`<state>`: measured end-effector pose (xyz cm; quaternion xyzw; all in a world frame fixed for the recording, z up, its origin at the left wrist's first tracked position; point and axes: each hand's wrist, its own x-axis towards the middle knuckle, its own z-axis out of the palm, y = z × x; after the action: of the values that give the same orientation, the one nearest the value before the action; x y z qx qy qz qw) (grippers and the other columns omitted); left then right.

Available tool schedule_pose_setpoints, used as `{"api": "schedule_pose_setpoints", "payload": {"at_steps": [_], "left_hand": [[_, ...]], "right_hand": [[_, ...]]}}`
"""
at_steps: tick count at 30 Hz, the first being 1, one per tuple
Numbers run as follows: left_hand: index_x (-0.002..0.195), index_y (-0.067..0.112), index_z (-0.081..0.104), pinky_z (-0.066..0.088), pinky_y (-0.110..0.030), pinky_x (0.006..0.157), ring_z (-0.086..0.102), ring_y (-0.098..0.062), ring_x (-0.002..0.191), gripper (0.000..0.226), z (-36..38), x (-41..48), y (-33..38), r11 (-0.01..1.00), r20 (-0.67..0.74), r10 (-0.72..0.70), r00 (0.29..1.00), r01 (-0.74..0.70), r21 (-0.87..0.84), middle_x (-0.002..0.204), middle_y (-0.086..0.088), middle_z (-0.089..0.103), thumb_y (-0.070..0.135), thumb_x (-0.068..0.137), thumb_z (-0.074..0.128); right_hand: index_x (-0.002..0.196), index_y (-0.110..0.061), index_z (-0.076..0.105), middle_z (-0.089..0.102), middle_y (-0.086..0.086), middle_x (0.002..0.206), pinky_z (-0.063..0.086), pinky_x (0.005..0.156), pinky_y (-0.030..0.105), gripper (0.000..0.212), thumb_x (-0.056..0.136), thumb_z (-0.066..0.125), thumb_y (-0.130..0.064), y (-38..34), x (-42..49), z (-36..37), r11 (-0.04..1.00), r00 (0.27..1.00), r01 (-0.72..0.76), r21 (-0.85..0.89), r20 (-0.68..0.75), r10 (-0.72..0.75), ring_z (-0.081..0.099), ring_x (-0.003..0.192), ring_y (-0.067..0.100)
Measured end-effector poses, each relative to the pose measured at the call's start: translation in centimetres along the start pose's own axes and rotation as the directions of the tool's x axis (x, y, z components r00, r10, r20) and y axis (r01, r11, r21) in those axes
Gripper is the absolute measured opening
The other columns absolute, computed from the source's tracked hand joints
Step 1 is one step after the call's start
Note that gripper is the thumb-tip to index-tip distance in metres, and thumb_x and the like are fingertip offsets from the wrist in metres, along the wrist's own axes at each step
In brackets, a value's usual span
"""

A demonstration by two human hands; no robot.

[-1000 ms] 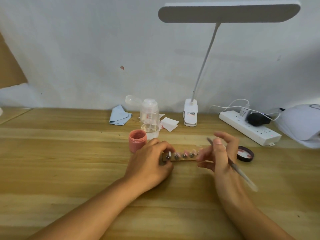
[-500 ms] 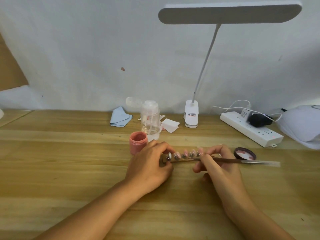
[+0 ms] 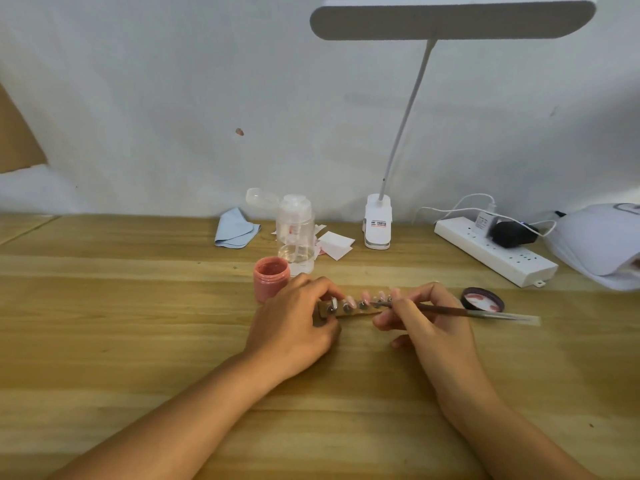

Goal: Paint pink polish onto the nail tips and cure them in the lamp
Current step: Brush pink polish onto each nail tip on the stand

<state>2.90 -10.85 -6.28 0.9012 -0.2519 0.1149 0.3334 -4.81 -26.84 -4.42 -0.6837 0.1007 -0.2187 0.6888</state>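
A wooden holder strip (image 3: pixel 349 311) with several pink nail tips (image 3: pixel 365 295) on metal studs lies on the table. My left hand (image 3: pixel 294 323) grips its left end. My right hand (image 3: pixel 426 317) pinches a thin brush (image 3: pixel 485 312), handle pointing right, bristle end at the nail tips near the strip's right part. An open jar of pink polish (image 3: pixel 271 278) stands just behind my left hand. Its lid (image 3: pixel 482 299) lies upturned to the right. The white curing lamp (image 3: pixel 599 240) sits at the far right edge.
A white desk lamp (image 3: pixel 378 223) is clipped at the back, its head overhead. A clear pump bottle (image 3: pixel 295 233), blue cloth (image 3: pixel 235 228) and white paper pieces (image 3: pixel 336 244) lie behind the jar. A power strip (image 3: pixel 495 252) with plugs runs back right.
My right hand turned the brush from pointing down toward me to lying level with its handle to the right, and brought its tip to the nail tips. My left hand stayed on the strip.
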Motion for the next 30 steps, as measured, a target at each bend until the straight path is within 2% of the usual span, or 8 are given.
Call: {"api": "schedule_pose_setpoints", "payload": {"at_steps": [3,8,12,15,20,24,30], "left_hand": [[0.102,0.041,0.064,0.046,-0.027,0.074,0.052,0.002,0.089,0.028,-0.1,0.01,0.01,1.0,-0.001,-0.001,1.0,0.001,-0.009,0.099,0.021,0.055,0.025,0.079,0.063],[0.1,0.042,0.064,0.046,-0.028,0.073,0.049,0.004,0.073,0.029,-0.09,0.02,-0.09,0.999,0.007,-0.01,1.0,0.01,-0.046,0.099,0.019,0.057,0.023,0.078,0.065],[0.1,0.041,0.065,0.05,-0.033,0.081,0.054,0.0,0.092,0.03,-0.05,0.09,-0.03,0.998,0.008,-0.009,1.0,0.01,-0.059,0.1,0.019,0.058,0.021,0.078,0.065],[0.1,0.042,0.065,0.047,-0.028,0.075,0.053,0.002,0.088,0.029,0.05,0.07,-0.15,0.999,0.008,-0.014,1.0,0.014,-0.049,0.099,0.02,0.057,0.023,0.078,0.065],[0.1,0.042,0.064,0.043,-0.026,0.07,0.051,0.002,0.081,0.028,-0.09,0.07,-0.2,0.999,0.006,-0.019,1.0,0.019,-0.031,0.099,0.02,0.058,0.024,0.078,0.066],[0.101,0.042,0.063,0.041,-0.025,0.067,0.049,0.004,0.073,0.028,-0.17,-0.01,-0.13,0.999,0.002,-0.036,0.999,0.036,-0.015,0.099,0.02,0.057,0.026,0.079,0.066],[0.101,0.043,0.063,0.04,-0.026,0.066,0.048,0.004,0.072,0.027,-0.17,0.0,-0.1,0.999,0.014,-0.043,0.999,0.043,-0.013,0.1,0.02,0.057,0.026,0.08,0.065]], "right_hand": [[0.086,-0.004,0.052,0.071,0.011,0.065,0.048,0.045,0.019,0.015,0.094,0.06,-0.014,-0.2,0.04,-0.18,0.997,0.999,0.013,0.08,-0.052,-0.008,0.07,0.061,0.014],[0.091,-0.008,0.05,0.068,0.005,0.059,0.048,0.044,0.019,0.011,0.093,0.06,-0.013,-0.39,0.02,-0.48,0.991,0.994,0.015,0.135,-0.112,0.0,0.066,0.058,0.011],[0.093,-0.011,0.052,0.075,0.009,0.075,0.053,0.055,0.023,0.013,0.092,0.062,-0.019,-0.87,-0.28,-0.62,0.985,0.996,0.02,0.172,-0.085,-0.006,0.073,0.074,0.015],[0.093,-0.009,0.052,0.076,0.01,0.08,0.054,0.062,0.028,0.008,0.094,0.059,-0.013,-0.85,-0.14,-0.76,0.982,0.997,-0.021,0.185,-0.075,0.036,0.074,0.08,0.019],[0.081,-0.011,0.048,0.072,0.011,0.065,0.049,0.047,0.018,0.017,0.092,0.061,-0.01,-0.4,0.05,-0.27,0.995,0.998,-0.036,0.088,-0.05,0.041,0.072,0.063,0.017],[0.075,-0.011,0.048,0.072,0.011,0.064,0.048,0.046,0.018,0.022,0.091,0.062,-0.011,-0.17,0.07,-0.18,1.0,0.999,-0.016,0.024,-0.033,0.017,0.071,0.062,0.016],[0.076,-0.01,0.045,0.072,0.009,0.064,0.048,0.048,0.018,0.024,0.094,0.059,-0.016,-0.05,0.01,-0.12,0.999,1.0,-0.012,-0.053,0.011,0.012,0.072,0.065,0.017]]}}
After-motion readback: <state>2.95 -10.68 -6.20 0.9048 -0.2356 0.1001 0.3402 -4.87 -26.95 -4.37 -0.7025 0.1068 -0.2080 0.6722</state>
